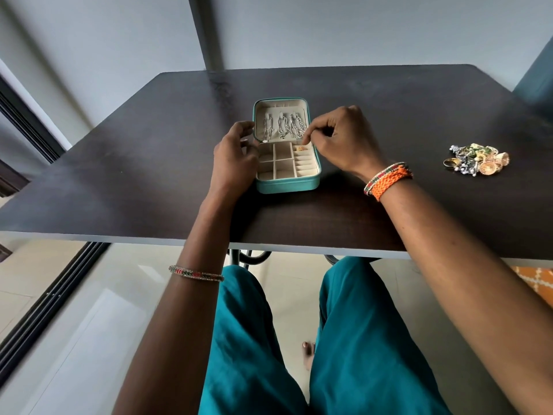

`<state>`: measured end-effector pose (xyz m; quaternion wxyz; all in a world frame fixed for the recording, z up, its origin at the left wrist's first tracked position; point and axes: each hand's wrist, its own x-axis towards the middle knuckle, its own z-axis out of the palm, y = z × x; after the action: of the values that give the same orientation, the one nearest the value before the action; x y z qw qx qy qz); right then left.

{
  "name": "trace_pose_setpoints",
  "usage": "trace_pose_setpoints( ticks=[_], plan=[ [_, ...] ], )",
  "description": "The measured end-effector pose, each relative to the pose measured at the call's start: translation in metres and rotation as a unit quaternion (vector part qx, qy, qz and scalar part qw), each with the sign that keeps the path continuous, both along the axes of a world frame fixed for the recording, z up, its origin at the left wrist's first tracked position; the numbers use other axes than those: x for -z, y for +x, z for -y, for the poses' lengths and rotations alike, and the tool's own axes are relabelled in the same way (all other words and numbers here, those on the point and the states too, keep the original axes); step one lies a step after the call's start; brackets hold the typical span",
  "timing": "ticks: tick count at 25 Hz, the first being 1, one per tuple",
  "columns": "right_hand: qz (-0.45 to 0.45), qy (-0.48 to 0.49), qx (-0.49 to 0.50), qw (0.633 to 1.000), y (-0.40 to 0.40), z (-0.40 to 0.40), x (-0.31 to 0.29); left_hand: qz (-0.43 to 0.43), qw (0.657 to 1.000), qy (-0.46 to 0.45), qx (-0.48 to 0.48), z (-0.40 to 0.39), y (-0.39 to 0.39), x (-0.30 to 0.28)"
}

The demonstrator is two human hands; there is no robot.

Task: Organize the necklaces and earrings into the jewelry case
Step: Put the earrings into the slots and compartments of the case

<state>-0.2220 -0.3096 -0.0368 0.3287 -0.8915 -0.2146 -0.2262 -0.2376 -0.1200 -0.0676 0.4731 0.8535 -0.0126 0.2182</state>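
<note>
— Jewelry case (285,182): where, and how?

— Open, teal outside, cream inside, flat on dark table (119,175), nearer the front edge than the back. Lid (279,107) thrown back on the far side.

— Nearest the case's front?

— Both forearms reaching over the table edge, bangle (196,274) on the left, orange braided band (389,181) on the right.

— Hands?

— Left hand (236,161) against the case's left wall, fingers loosely curled by the hinge; whether gripping or just steadying, cannot tell. Right hand (341,139) at the case's right far corner, fingertips pinched together; anything between them too small to make out.

— Inside?

— Small gold earring (300,148) in the farthest right slot. Silver necklaces (284,125) hung in the lid.

— Elsewhere?

— Heap of earrings (475,160) well right of the case.
</note>
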Motion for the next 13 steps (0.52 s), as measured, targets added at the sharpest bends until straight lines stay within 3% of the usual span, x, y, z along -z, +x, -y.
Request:
trace_pose_setpoints(
  ticks=[5, 10, 13],
  plan=[
    [0.019, 0.098, 0.027, 0.995, -0.014, 0.012, -0.011, 0.098, 0.995, -0.017, -0.008, 0.016, -0.015, -0.021],
    [0.059, 0.119, 0.125, 0.983, -0.034, 0.085, -0.018, 0.223, 0.971, 0.085, 0.026, 0.085, -0.036, -0.058],
    [0.042, 0.143, 0.204, 0.968, -0.039, 0.15, -0.008, 0.157, 0.972, 0.07, 0.157, 0.143, -0.033, -0.054]
  ],
)
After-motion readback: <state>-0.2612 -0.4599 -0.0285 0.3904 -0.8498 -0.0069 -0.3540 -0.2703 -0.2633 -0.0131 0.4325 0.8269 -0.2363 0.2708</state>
